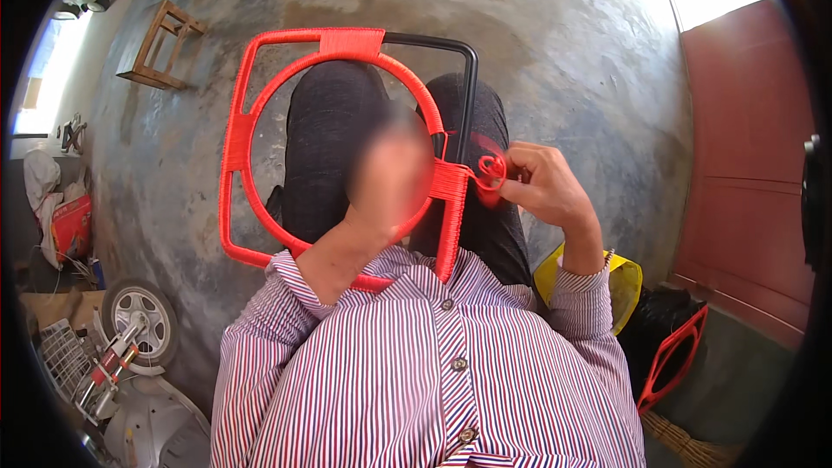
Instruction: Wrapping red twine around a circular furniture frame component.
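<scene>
A square metal frame with a round inner ring (244, 143) rests across my lap. Red cord wraps most of it, with dense bands joining ring and frame at the top, left and right. Its upper right corner shows bare black tube (471, 78). My left hand (390, 178) reaches over the ring's right part; it is smeared, so its fingers cannot be made out. Beside the right band, my right hand (550, 186) is closed with fingertips pinching a small loose coil of red cord (491, 169). A strand runs from the coil to the band.
A small wooden stool (160, 43) lies on the concrete floor at the far left. Near left stands a scooter with a wheel (139, 321). A yellow bag (626, 290) and another red-wrapped frame (672, 360) sit at my right. A dark red door (745, 156) rises beyond.
</scene>
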Motion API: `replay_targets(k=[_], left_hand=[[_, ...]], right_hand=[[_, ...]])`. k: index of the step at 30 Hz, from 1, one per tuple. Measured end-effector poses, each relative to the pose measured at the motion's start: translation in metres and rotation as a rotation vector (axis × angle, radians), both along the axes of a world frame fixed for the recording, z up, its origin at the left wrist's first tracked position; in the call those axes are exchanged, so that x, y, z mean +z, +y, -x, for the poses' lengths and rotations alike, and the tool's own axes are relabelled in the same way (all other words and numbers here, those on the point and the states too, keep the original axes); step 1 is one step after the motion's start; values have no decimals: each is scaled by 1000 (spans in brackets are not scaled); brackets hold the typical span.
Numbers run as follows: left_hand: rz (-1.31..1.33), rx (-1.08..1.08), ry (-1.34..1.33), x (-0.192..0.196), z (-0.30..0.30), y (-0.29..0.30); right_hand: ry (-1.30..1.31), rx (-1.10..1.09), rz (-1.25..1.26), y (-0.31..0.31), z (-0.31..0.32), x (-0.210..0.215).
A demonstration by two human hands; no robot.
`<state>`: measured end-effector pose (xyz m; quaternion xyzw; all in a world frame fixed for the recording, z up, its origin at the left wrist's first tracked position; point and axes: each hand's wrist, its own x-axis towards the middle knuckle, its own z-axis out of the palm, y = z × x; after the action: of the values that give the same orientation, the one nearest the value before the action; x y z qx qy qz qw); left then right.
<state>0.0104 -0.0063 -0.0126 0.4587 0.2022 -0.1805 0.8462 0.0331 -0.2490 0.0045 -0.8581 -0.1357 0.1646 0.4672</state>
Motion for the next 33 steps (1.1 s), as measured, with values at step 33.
replay_targets(k=[33], left_hand=[[275,-192,51,5,-7,-3]], right_hand=[[361,-505,-671,-8,32,-27]])
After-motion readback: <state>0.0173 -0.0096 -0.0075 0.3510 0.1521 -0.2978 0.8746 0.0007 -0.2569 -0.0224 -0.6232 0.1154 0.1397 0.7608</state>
